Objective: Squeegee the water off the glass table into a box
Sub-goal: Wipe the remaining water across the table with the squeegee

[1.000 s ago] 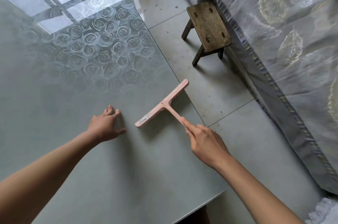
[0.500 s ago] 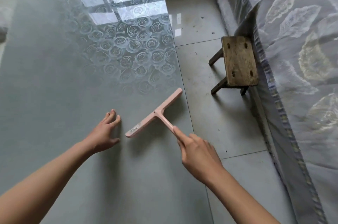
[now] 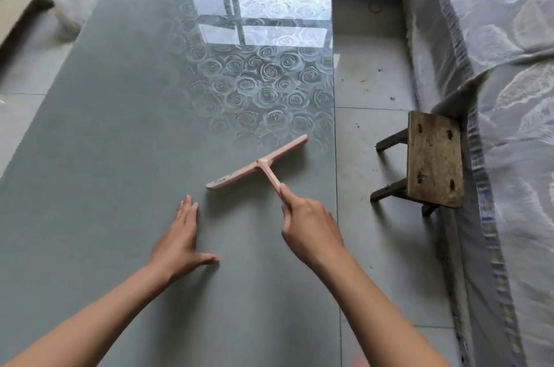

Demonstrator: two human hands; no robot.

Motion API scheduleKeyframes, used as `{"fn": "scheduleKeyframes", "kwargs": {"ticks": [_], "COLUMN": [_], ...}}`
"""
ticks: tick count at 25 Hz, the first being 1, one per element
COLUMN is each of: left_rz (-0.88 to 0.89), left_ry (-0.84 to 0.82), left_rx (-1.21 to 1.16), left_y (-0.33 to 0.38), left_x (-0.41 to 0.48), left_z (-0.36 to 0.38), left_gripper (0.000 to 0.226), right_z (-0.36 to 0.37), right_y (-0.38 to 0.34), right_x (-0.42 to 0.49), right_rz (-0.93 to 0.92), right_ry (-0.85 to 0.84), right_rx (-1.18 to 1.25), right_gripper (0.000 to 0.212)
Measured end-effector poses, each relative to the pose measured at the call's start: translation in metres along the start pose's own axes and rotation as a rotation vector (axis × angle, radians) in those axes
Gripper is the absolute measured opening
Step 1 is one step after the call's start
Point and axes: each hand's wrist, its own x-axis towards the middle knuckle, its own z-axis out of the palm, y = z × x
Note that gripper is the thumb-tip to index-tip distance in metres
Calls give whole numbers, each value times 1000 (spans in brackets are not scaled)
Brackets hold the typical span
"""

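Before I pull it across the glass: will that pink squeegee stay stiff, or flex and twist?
Probably stiff: the pink squeegee has a straight blade bar, no sag. Likely light: the right hand holds it by the handle end alone. It may swivel on the glossy glass table, since the wide blade sits far from that grip.

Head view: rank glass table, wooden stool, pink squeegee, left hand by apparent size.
1. glass table, by far the largest.
2. wooden stool.
3. left hand and pink squeegee: too close to rank. The squeegee spans longer but is thin, and the hand sits nearer the camera.
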Motion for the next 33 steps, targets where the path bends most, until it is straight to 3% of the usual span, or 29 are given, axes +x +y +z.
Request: {"fn": "scheduleKeyframes", "kwargs": {"ticks": [5,10,13,18,25,30,33], "left_rz": [15,-64,-68,-47,-85,-153,-209], "left_ry": [51,26,-22,-24,-5,73,159], "left_rx": [-17,30,-2,-34,-10,-89,-91], "left_y": [2,10,13,7,8,0,-3], "left_x": [0,-6,-8,0,16,28,41], "left_z": [-2,-3,-10,-31,-39,-53,-62], "left_gripper": [124,123,121,95,55,48,50], "right_z": [-25,-29,-54,-69,-39,-47,-31], "right_y": [42,-23,-8,30,-80,-35,-78], "right_x": [-27,85,95,49,163,116,171], "right_rz": [-24,-225,-278,-217,-264,-295,-318], "right_ry": [-26,-109,-122,-157,-143,-137,-151], "right_rx": [-71,-120,-128,-184,-165,-272,-256], "right_gripper": [49,43,40,47,39,50,53]}}
